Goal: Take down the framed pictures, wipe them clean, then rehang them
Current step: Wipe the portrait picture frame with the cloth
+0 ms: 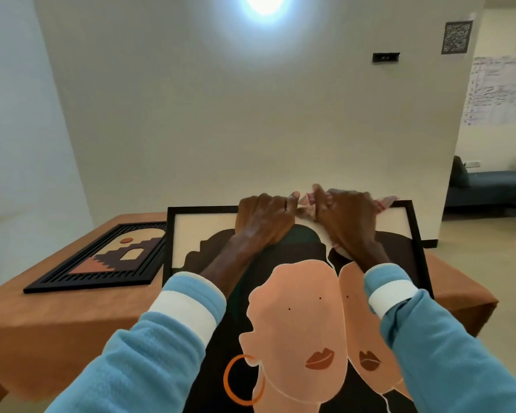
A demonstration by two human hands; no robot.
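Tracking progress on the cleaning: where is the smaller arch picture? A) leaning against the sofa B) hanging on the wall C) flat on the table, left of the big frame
C: the arch picture lies flat on the table, left of the big frame.

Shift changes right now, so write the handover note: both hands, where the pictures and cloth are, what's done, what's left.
Left hand: rests on the top of the large black-framed picture of two faces, fingers curled beside the red-and-white patterned cloth; grip unclear.
Right hand: lies over the cloth at the picture's top edge; grip unclear.
Smaller black ribbed frame with an arch design: flat on the orange-brown covered table, left of the large picture.
Done: both pictures are down.
Left: wipe the large one, check the smaller, rehang both.
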